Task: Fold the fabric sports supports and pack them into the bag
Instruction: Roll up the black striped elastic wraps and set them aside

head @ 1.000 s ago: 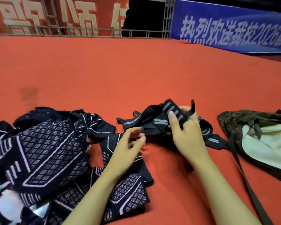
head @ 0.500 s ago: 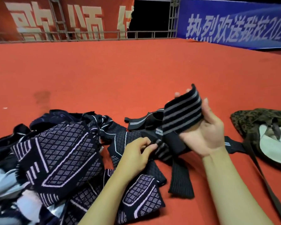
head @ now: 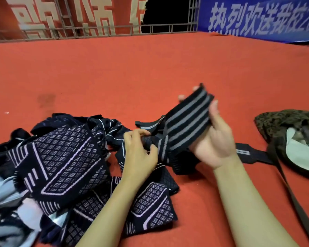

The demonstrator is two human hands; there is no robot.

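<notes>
**Striped support strap held up over the red carpet**

The right hand [head: 213, 139] is raised palm-up above the red carpeted floor [head: 150, 68], with a black elastic support strap with grey stripes [head: 185, 122] laid across its palm. The thumb presses on the strap's upper edge while the fingers curl round behind it, their tips showing past the far side. The strap's lower part hangs down toward the floor. The left hand [head: 141, 152] sits just beside it, lower and to the left, its fingers bent and pinching the dark fabric where the strap narrows.

At the near left edge of the floor lies a loose heap of dark navy knitted supports with white grid and line patterns [head: 61, 163], some pale fabric showing under it. A further black strap with a grey stripe [head: 246, 154] lies flat on the floor under the right wrist, reaching toward the right.

At the floor's right edge rests an olive patterned fabric bag with a pale lining [head: 292, 136], its mouth open, its long dark shoulder strap [head: 296, 202] trailing toward the near right corner.
</notes>
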